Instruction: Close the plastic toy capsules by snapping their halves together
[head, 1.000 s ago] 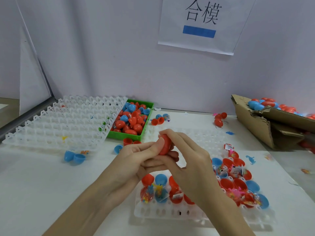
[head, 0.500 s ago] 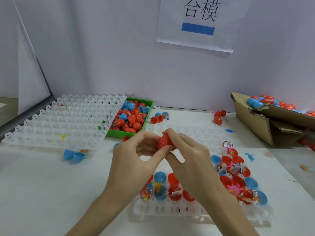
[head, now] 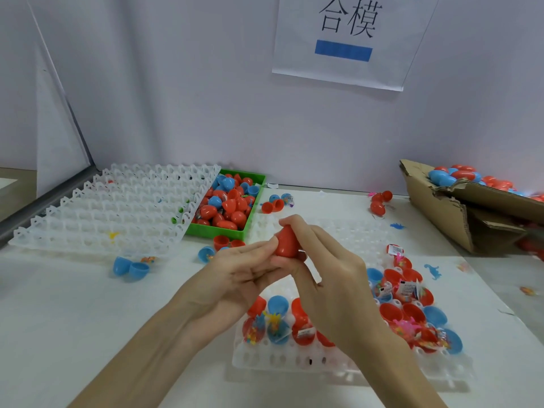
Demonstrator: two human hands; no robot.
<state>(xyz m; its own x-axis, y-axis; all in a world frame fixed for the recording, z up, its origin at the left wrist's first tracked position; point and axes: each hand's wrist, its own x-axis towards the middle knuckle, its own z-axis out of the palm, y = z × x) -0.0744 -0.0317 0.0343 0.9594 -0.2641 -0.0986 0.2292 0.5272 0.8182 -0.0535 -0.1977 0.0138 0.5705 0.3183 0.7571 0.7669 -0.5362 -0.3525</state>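
A red egg-shaped capsule (head: 286, 242) is held upright between both hands above the near white tray (head: 294, 360). My left hand (head: 235, 278) pinches its lower left side with thumb and fingers. My right hand (head: 326, 278) curls over its top and right side. The seam between its halves is hidden by fingers. Below the hands, the tray holds several open red and blue capsule halves (head: 409, 313) with small packaged toys inside.
A green bin (head: 256, 187) of closed capsules stands behind, next to an empty white grid tray (head: 117, 207). A torn cardboard box (head: 441, 207) of capsules sits at the right. Loose blue halves (head: 131, 267) and red halves (head: 272, 206) lie on the white table.
Both hands have kept hold of the red capsule and turned it from lying sideways to standing more upright. My right fingers now cover its top.
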